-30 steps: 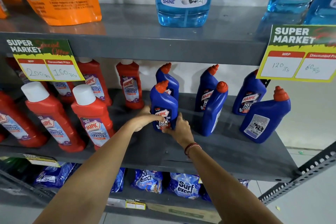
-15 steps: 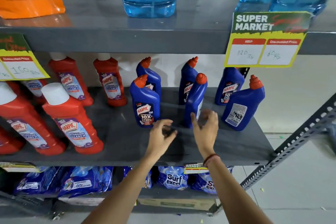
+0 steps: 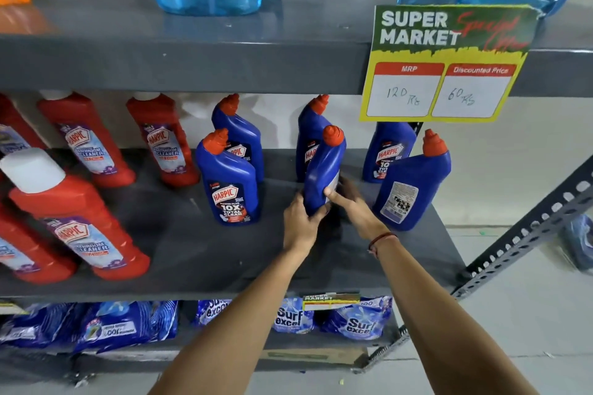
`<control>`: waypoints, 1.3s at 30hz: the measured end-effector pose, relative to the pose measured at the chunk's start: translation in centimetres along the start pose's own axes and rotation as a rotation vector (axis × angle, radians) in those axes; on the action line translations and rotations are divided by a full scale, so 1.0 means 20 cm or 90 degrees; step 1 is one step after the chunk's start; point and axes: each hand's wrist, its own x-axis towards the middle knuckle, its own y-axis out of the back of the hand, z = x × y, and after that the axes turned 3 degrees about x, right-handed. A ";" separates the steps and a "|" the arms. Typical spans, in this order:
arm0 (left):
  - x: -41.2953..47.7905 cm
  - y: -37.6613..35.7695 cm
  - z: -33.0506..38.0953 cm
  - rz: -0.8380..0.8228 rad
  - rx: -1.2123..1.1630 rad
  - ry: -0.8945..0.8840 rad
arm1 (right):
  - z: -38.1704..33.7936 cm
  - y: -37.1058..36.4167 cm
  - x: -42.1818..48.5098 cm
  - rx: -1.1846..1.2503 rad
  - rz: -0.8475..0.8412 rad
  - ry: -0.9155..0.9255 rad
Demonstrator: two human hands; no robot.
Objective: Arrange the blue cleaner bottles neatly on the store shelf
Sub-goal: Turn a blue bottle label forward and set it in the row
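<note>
Both hands, left hand (image 3: 300, 223) and right hand (image 3: 354, 205), clamp their fingers round the base of a side-turned blue Harpic bottle (image 3: 324, 173) mid-shelf (image 3: 192, 253). Twisting it risks knocking the close blue bottle behind (image 3: 309, 135), toppling it.
</note>
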 end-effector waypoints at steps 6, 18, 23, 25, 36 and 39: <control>0.09 0.12 -0.05 -0.185 0.016 -0.035 | -0.07 0.04 0.04 0.000 0.021 0.000; -0.15 0.08 0.09 0.030 -0.006 -0.105 | -0.27 -0.21 0.01 -0.119 0.358 0.106; -0.09 0.06 0.15 0.110 -0.028 -0.106 | -0.37 -0.33 -0.06 -0.182 0.397 0.138; -0.03 0.10 0.15 0.104 -0.041 -0.096 | -0.42 -0.34 -0.08 -0.241 0.371 0.144; 0.18 0.29 0.04 -0.189 -0.145 -0.032 | -0.24 -0.04 -0.03 -0.255 -0.020 -0.014; 0.19 0.32 0.02 -0.270 -0.203 -0.009 | -0.15 -0.03 -0.01 -0.228 -0.064 -0.058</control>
